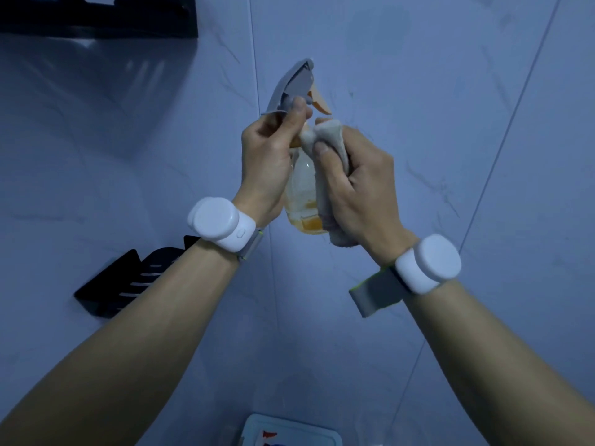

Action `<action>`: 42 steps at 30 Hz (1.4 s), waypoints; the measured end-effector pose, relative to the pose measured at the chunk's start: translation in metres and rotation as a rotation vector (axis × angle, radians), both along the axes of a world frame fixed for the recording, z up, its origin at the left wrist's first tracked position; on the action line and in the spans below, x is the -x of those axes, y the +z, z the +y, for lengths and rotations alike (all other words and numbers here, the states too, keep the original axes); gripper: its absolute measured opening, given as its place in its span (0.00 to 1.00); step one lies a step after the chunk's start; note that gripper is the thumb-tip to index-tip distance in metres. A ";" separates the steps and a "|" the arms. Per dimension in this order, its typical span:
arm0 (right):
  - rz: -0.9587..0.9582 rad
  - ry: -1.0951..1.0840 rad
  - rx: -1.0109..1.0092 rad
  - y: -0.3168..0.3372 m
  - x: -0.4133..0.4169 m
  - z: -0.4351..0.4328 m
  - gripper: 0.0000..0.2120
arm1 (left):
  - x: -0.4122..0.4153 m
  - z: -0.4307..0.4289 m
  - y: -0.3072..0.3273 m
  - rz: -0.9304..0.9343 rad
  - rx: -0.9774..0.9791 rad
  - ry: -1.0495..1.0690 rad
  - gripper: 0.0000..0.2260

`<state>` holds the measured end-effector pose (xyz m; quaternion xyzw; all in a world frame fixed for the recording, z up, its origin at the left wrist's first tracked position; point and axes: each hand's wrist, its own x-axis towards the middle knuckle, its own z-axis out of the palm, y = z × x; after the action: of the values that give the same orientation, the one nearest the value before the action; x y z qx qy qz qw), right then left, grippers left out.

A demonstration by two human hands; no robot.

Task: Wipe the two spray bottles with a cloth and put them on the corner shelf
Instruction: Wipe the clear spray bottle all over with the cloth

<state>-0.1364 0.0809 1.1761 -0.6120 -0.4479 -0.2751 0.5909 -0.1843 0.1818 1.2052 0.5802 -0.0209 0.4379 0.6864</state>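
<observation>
Left hand [267, 165] grips the neck of the upright clear plastic spray bottle [301, 188]; fingers [323, 152] of the right hand [363, 194] clamp a cream cloth [328, 130] to its right side

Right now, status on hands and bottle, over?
Left hand grips spray bottle at neck. Right hand holds cloth against its body. Black shelf partly behind left forearm.

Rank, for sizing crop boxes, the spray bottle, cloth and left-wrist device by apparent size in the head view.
1. spray bottle, tallest, though partly covered.
2-3. cloth and left-wrist device look alike in area. The cloth is partly hidden in the right hand, so I won't rank them.
</observation>
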 end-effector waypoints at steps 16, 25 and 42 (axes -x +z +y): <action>0.641 0.251 -0.333 -0.027 0.015 -0.015 0.09 | 0.011 0.007 0.003 -0.069 0.098 -0.127 0.09; 1.071 0.513 -0.206 -0.020 0.023 -0.024 0.13 | 0.024 0.010 0.000 0.007 -0.141 -0.334 0.14; -0.187 -0.094 0.089 -0.032 0.024 -0.010 0.14 | 0.014 -0.003 -0.018 0.051 -0.072 -0.054 0.08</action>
<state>-0.1609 0.0710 1.1442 -0.6297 -0.4837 -0.3383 0.5051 -0.1980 0.1791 1.1873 0.6147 -0.0350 0.4032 0.6771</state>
